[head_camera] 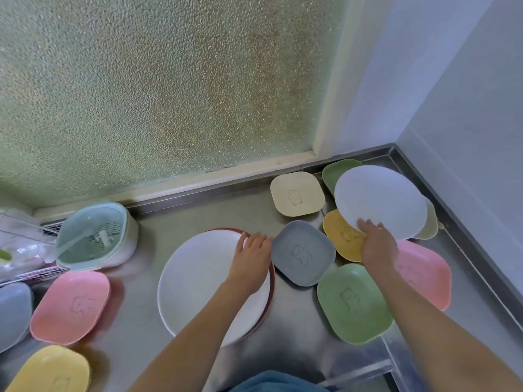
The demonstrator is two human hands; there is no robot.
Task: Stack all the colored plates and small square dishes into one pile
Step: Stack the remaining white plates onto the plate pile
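Observation:
A white round plate (198,284) lies on a dark red plate (272,281) in the middle of the steel counter. My left hand (250,257) rests on the white plate's right edge, fingers fairly straight. My right hand (377,243) grips the near rim of a second white round plate (379,199), tilted up above a green plate (335,169) and a pale plate (431,224) in the back right corner. Square dishes lie around: beige (297,193), grey (302,253), yellow (341,233), green (352,302), pink (421,273). At the left are pink (70,305), yellow (51,370) and blue-grey (12,311) dishes.
A mint-green lidded container (93,236) stands at the back left beside a wire rack (25,244). A frosted window (158,89) runs behind the counter (294,335) and a white wall (467,108) closes the right side. The counter's raised steel rim (464,236) borders the right.

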